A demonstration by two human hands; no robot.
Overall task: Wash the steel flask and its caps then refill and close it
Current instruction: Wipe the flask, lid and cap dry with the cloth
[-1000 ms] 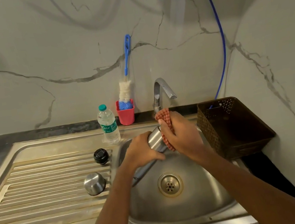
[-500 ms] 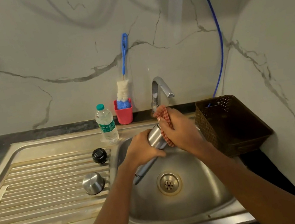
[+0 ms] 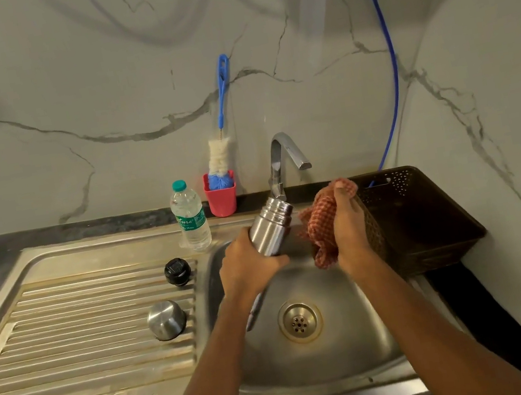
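My left hand [image 3: 247, 269] grips the steel flask [image 3: 270, 230] around its body, tilted over the sink basin [image 3: 348, 349] with its open threaded neck pointing up toward the tap [image 3: 283, 155]. My right hand [image 3: 349, 223] holds a bunched red checked cloth [image 3: 321, 232] just right of the flask, apart from it. The black inner cap [image 3: 177, 271] and the steel outer cap [image 3: 166, 319] sit on the ribbed drainboard [image 3: 83, 326] to the left.
A plastic water bottle [image 3: 190, 218] stands at the basin's back left corner. Behind it a red cup [image 3: 221, 197] holds a blue-handled bottle brush [image 3: 223, 134]. A dark perforated basket [image 3: 422, 217] sits right of the sink. A blue hose [image 3: 392, 52] runs down the wall.
My right hand has pulled the cloth off the flask's neck and moved it to the right. The bare neck now shows, and the flask stands a little more upright.
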